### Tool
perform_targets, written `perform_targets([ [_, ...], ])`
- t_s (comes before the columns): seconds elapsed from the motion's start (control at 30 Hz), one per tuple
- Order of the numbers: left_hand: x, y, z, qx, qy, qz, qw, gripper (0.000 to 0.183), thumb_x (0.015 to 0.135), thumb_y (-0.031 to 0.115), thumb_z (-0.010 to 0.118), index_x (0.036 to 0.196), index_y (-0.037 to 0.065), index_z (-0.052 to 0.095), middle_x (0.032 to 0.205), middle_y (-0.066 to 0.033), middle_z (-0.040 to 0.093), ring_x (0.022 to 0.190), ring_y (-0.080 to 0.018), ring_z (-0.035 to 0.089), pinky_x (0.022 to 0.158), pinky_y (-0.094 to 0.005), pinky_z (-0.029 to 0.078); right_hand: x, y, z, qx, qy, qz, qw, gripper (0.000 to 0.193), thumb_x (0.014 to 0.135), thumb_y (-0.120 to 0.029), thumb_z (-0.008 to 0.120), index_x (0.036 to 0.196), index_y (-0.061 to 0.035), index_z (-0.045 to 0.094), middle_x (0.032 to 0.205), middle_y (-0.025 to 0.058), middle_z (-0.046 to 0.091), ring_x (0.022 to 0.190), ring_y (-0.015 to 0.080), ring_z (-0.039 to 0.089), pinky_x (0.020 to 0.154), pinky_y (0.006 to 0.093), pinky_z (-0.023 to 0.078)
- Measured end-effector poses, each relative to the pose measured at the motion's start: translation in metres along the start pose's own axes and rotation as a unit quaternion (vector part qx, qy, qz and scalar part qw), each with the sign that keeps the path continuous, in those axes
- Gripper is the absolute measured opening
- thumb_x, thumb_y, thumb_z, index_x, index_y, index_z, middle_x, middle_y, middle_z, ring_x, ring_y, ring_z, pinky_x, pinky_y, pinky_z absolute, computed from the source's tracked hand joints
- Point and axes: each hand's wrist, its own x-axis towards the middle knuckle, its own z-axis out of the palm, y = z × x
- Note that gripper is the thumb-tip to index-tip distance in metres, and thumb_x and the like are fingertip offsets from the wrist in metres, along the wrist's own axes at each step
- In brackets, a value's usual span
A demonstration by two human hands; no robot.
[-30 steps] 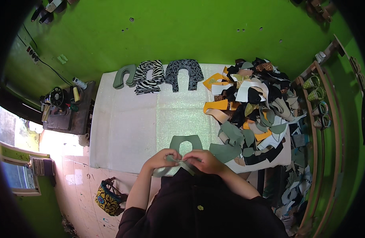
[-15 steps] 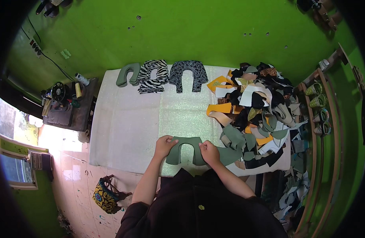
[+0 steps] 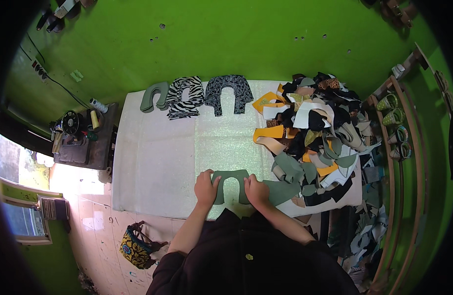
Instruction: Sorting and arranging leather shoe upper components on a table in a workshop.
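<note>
Left hand: the left hand (image 3: pixel 206 188) lies palm down, fingers loosely curled, pressing on the left leg of a green U-shaped piece (image 3: pixel 230 178).
Right hand: the right hand (image 3: pixel 256 191) rests the same way on the right leg of that piece, fingers bent over its edge; neither hand is spread wide.
Green piece: it lies flat on the white sheet (image 3: pixel 152 162) covering the desk, at the near edge, just in front of the person, its open end pointing toward them.
Scrap pile: a heap of cut pieces (image 3: pixel 315 132) in green, orange, black and white sits to the right, its nearest green bits just beside the right hand.
Far row: three more U-shaped pieces lie along the far edge, a green one (image 3: pixel 155 96), a zebra-striped one (image 3: pixel 184 96) and a dark patterned one (image 3: pixel 229 92), well apart from the hands.
Left side: a sewing machine (image 3: pixel 71 125) stands on a small side table; a patterned bag (image 3: pixel 137 246) sits on the floor.
Hard to tell: the fingertips are tucked under, so I cannot tell whether they pinch the piece or only press it; the dark shirt hides the desk's near edge.
</note>
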Motion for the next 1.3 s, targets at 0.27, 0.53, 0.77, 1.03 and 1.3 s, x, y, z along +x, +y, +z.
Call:
perform_targets([
  [0.27, -0.011, 0.011, 0.003, -0.016, 0.016, 0.133, 0.991, 0.050, 0.073, 0.017, 0.067, 0.118, 0.005, 0.049, 0.113, -0.0161, 0.050, 0.106, -0.0323, 0.048, 0.088, -0.0427, 0.036, 0.002, 0.000, -0.002, -0.040, 0.029, -0.004, 0.999, 0.025, 0.087, -0.028, 0.054, 0.071, -0.0091, 0.049, 0.048, 0.0135, 0.052, 0.044, 0.0342, 0.055, 0.042, 0.0450, 0.042],
  [0.53, -0.018, 0.012, 0.016, 0.016, 0.010, 0.091, 0.996, 0.054, 0.075, 0.017, 0.062, 0.125, 0.005, 0.044, 0.122, -0.0164, 0.046, 0.114, -0.0326, 0.043, 0.093, -0.0466, 0.033, 0.009, -0.009, -0.019, -0.078, -0.044, 0.001, 0.996, 0.020, 0.086, -0.029, 0.053, 0.090, -0.0098, 0.052, 0.080, 0.0143, 0.060, 0.072, 0.0308, 0.061, 0.060, 0.0448, 0.045],
  [0.77, -0.024, 0.013, 0.020, 0.157, -0.109, 0.121, 0.974, 0.047, 0.091, 0.031, 0.042, 0.135, 0.015, 0.039, 0.143, -0.0119, 0.032, 0.134, -0.0312, 0.025, 0.103, -0.0600, 0.015, -0.003, -0.004, -0.015, -0.173, -0.010, -0.120, 0.978, 0.050, 0.087, -0.038, 0.050, 0.134, -0.0221, 0.041, 0.136, 0.0106, 0.040, 0.125, 0.0294, 0.036, 0.091, 0.0574, 0.027],
  [1.03, -0.014, 0.043, -0.028, 0.073, -0.063, 0.105, 0.990, 0.042, 0.089, 0.028, 0.046, 0.128, 0.014, 0.049, 0.141, -0.0164, 0.034, 0.132, -0.0370, 0.025, 0.101, -0.0650, 0.008, -0.011, 0.031, -0.081, -0.035, 0.221, 0.029, 0.974, 0.036, 0.077, -0.030, 0.062, 0.110, -0.0170, 0.053, 0.115, 0.0062, 0.047, 0.113, 0.0279, 0.040, 0.088, 0.0497, 0.023],
  [1.3, 0.008, 0.103, -0.058, -0.175, -0.064, 0.274, 0.943, 0.046, 0.074, 0.017, 0.063, 0.119, 0.011, 0.054, 0.132, -0.0168, 0.040, 0.127, -0.0394, 0.030, 0.102, -0.0588, 0.015, -0.015, 0.026, -0.135, -0.108, 0.172, -0.032, 0.979, 0.015, 0.072, -0.020, 0.064, 0.083, -0.0110, 0.060, 0.105, 0.0051, 0.053, 0.110, 0.0264, 0.043, 0.086, 0.0464, 0.026],
])
